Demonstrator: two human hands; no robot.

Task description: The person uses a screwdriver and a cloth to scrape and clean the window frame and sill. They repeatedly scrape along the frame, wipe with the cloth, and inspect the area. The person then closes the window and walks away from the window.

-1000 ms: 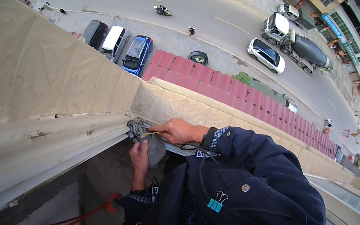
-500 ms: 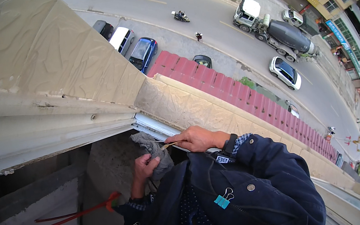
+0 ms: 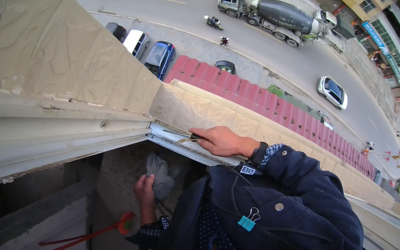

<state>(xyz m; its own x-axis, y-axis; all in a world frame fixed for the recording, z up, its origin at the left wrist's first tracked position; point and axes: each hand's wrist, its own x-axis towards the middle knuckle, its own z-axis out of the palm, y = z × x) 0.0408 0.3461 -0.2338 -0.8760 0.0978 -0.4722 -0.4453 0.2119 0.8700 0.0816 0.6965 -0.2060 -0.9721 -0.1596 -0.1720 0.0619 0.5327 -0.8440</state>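
Note:
A thin hand tool with a flat tan tip (image 3: 184, 140) is gripped in my right hand (image 3: 223, 141), fingers closed round it. I cannot make out whether it is a small brush or a scraper. Its tip lies over the white window frame rail (image 3: 164, 135), near the corner where the frame meets the wall. My left hand (image 3: 144, 188), lower and to the left, is closed on a crumpled grey cloth (image 3: 161, 178), which hangs on the inner side of the frame.
Beyond the frame runs a tan outer ledge (image 3: 197, 107), then a red corrugated roof (image 3: 235, 85) and a street far below with a mixer truck (image 3: 282, 13) and cars. Left is a wrinkled tan wall surface (image 3: 53, 54). Inside stands a red long-handled object (image 3: 67, 245).
My right hand has moved right and slightly up with the tool, away from the cloth onto the frame. My left hand and the cloth have shifted left. The truck and white car have moved.

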